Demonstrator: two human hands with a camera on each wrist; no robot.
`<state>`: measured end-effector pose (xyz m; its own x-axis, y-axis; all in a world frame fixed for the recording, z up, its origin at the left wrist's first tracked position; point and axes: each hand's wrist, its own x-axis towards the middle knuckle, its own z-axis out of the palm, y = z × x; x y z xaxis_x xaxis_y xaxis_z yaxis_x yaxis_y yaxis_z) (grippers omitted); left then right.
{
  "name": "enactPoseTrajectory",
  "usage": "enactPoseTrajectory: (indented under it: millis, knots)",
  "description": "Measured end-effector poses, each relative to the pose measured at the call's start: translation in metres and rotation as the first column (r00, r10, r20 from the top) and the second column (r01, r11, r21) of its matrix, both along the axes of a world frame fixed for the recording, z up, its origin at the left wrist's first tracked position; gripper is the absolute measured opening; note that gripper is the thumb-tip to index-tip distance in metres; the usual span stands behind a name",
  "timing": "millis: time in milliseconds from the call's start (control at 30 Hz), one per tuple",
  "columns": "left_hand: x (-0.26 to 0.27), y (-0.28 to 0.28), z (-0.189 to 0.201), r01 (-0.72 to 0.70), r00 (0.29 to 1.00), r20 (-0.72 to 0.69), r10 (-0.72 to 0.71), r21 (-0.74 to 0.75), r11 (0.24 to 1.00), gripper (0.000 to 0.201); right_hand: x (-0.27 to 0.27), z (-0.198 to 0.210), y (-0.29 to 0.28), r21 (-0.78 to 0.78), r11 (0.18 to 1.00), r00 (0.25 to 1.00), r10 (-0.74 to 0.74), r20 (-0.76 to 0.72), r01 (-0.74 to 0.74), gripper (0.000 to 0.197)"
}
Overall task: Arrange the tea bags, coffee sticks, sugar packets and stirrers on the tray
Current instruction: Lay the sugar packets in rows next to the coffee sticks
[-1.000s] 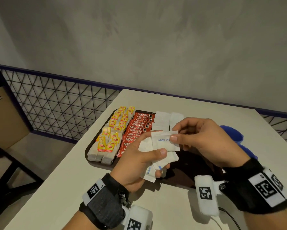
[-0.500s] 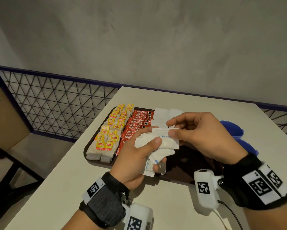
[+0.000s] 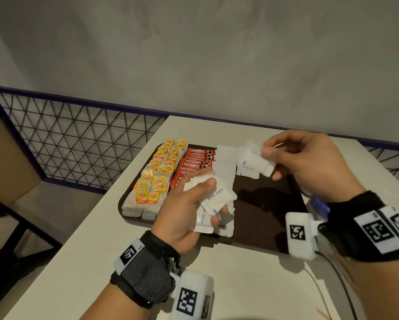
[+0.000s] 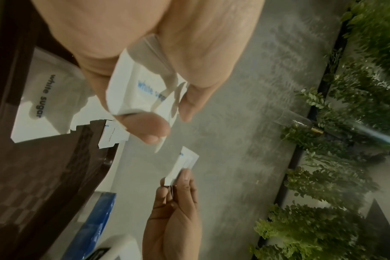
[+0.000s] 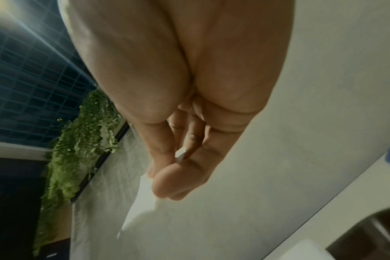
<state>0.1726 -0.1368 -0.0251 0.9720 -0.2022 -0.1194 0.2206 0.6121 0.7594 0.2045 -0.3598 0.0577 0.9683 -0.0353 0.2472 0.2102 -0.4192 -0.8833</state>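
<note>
at the left of the dark brown rectangular tray [image 3: 265, 241] stand two rows of yellow-tagged paper tea bags [image 3: 155, 183], packed on edge so they prop each other, and beside them a shingled column of red coffee sticks [image 3: 191, 167], overlapped probably to save width. next comes a column of flat white paper sugar packets [image 3: 226, 165] running toward the near rim. the left hand [image 3: 184, 211], over the tray's near edge, grips a fanned stack of white sugar packets printed in blue [image 3: 217, 199], thumb pressed on top and fingers curled beneath, apparently serving as the supply. to its right the right hand [image 3: 302, 165] pinches one blurred white sugar packet [image 3: 262, 161] between thumb and fingertips, just above a second column started near the far rim [image 3: 249, 168]; a light pinch at one end likely lets it be laid flat.

the right half of the tray is bare dark surface, so there is room for the hand to come down and for more columns. the raised rim bounds the far end. a blue object [image 3: 318, 204] sits just off the right rim, close to the right wrist. no stirrers can be made out on the tray.
</note>
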Motion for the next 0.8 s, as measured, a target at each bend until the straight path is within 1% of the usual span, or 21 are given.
enactPoseTrajectory:
  millis: [67, 100, 167, 200, 267, 367, 433, 533, 633, 667, 767, 800]
  knots:
    - [0.001, 0.001, 0.000, -0.010, 1.000, -0.022, 0.010, -0.002, 1.000, 0.032, 0.017, 0.003, -0.010, 0.008, 0.999, 0.999, -0.047, -0.007, 0.047, 0.010]
    - [0.001, 0.002, -0.001, -0.012, 0.999, -0.034, 0.012, -0.004, 1.000, 0.032, 0.027, 0.003, -0.012, -0.026, 0.999, 0.998, -0.043, -0.045, 0.042, 0.010]
    - [0.002, 0.002, -0.002, -0.008, 0.999, -0.048, 0.008, -0.012, 1.000, 0.029, 0.049, -0.001, -0.013, -0.144, 0.989, 0.987, 0.009, -0.160, -0.032, 0.011]
    - [0.001, 0.002, -0.002, -0.002, 0.999, -0.049, 0.001, -0.014, 1.000, 0.028, 0.060, -0.005, -0.012, -0.232, 0.969, 0.976, 0.035, -0.216, -0.086, 0.012]
    - [0.001, 0.000, -0.001, 0.009, 0.999, -0.043, -0.010, -0.018, 1.000, 0.028, 0.078, -0.014, -0.009, -0.395, 0.903, 0.953, 0.046, -0.299, -0.167, 0.012]
    - [0.001, 0.000, 0.000, 0.008, 0.999, -0.041, -0.008, -0.009, 1.000, 0.029, 0.101, -0.028, -0.008, -0.477, 0.854, 0.926, 0.014, -0.377, -0.207, 0.010]
    - [0.001, 0.000, 0.000, 0.010, 0.999, -0.043, -0.010, -0.001, 1.000, 0.028, 0.113, -0.036, -0.008, -0.495, 0.845, 0.918, -0.013, -0.397, -0.202, 0.010]
    - [0.001, 0.001, 0.000, 0.011, 0.999, -0.045, -0.011, 0.000, 1.000, 0.027, 0.125, -0.046, -0.007, -0.494, 0.852, 0.908, -0.054, -0.415, -0.175, 0.011]
    - [0.001, 0.001, 0.000, 0.013, 0.999, -0.044, -0.013, 0.001, 1.000, 0.028, 0.134, -0.051, -0.005, -0.522, 0.837, 0.899, -0.093, -0.428, -0.162, 0.012]
    - [0.001, 0.001, 0.000, 0.018, 0.999, -0.045, -0.018, 0.000, 1.000, 0.028, 0.136, -0.053, -0.005, -0.542, 0.826, 0.899, -0.108, -0.425, -0.157, 0.015]
    - [0.001, 0.001, 0.000, 0.024, 0.999, -0.043, -0.024, -0.004, 1.000, 0.028, 0.140, -0.053, -0.003, -0.645, 0.743, 0.894, -0.151, -0.422, -0.179, 0.028]
    - [0.001, 0.001, 0.001, 0.023, 0.999, -0.040, -0.023, -0.002, 1.000, 0.028, 0.141, -0.052, -0.003, -0.659, 0.730, 0.888, -0.165, -0.429, -0.183, 0.027]
